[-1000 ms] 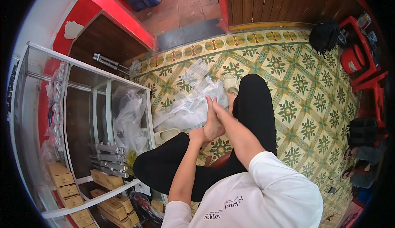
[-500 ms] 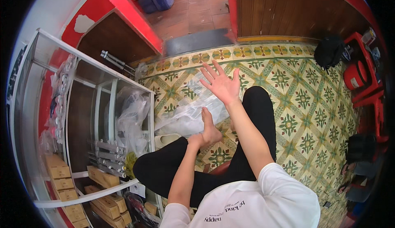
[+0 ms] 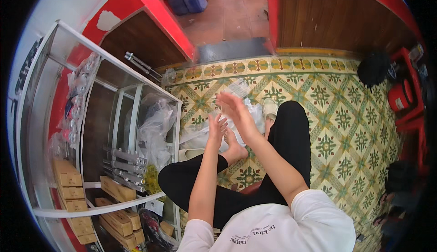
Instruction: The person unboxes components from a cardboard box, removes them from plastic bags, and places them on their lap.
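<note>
My left hand [image 3: 216,127] is raised above my bare left foot [image 3: 235,152], fingers apart and empty. Just to its right and a little farther off, my right hand [image 3: 235,109] is also empty, its fingers stretched out and slightly blurred. The two palms face each other with a small gap between them. Beneath the hands, clear plastic wrapping [image 3: 200,135] lies crumpled on the floor, partly covered by them. A pale shoe [image 3: 190,154] sits beside my left foot, and another pale shoe [image 3: 270,107] is at my right foot.
On the left stands a metal-framed glass cabinet [image 3: 132,204] with cardboard boxes [image 3: 73,193], metal fittings [image 3: 127,163] and plastic bags [image 3: 157,124]. Patterned tiles [image 3: 334,120] cover the floor. At right are a black bag [image 3: 374,70], a red bucket [image 3: 400,95] and red stools.
My left hand has come up from beside my foot. My right hand has turned from a spread palm and moved down toward the left one. The view has shifted slightly.
</note>
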`<state>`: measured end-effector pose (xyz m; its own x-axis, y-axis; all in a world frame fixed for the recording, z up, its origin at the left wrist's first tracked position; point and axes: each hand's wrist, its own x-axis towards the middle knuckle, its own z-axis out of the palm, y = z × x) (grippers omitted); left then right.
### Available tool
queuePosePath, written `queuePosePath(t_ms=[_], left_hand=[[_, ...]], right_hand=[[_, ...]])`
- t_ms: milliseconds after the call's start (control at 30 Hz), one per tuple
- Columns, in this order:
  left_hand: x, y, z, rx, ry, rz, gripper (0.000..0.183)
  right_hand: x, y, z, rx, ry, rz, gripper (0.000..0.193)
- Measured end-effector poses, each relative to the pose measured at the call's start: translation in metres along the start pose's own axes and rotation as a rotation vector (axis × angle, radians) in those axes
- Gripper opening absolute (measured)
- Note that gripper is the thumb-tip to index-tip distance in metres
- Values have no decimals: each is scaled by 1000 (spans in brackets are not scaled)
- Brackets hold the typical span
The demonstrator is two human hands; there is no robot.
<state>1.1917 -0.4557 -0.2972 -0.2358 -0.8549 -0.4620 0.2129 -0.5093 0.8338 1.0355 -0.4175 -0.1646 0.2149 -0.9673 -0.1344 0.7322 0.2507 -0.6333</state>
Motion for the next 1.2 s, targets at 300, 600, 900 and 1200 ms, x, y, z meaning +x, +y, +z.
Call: queuePosePath(t_ms=[300, 600, 900, 1200], left_hand=[[-1, 83, -7, -776, -270, 131, 86], [30, -117, 14, 1678, -19, -246, 94], [-14, -118, 1, 1631, 28, -326, 80], [-40, -81, 35, 1572, 94, -162, 61]], right_hand=[[16, 152, -126, -1556, 231, -418, 63], [8, 137, -176, -870, 891, 781, 68], [80, 132, -161, -543, 985, -165, 52], [62, 108, -176, -478, 504, 235, 76]])
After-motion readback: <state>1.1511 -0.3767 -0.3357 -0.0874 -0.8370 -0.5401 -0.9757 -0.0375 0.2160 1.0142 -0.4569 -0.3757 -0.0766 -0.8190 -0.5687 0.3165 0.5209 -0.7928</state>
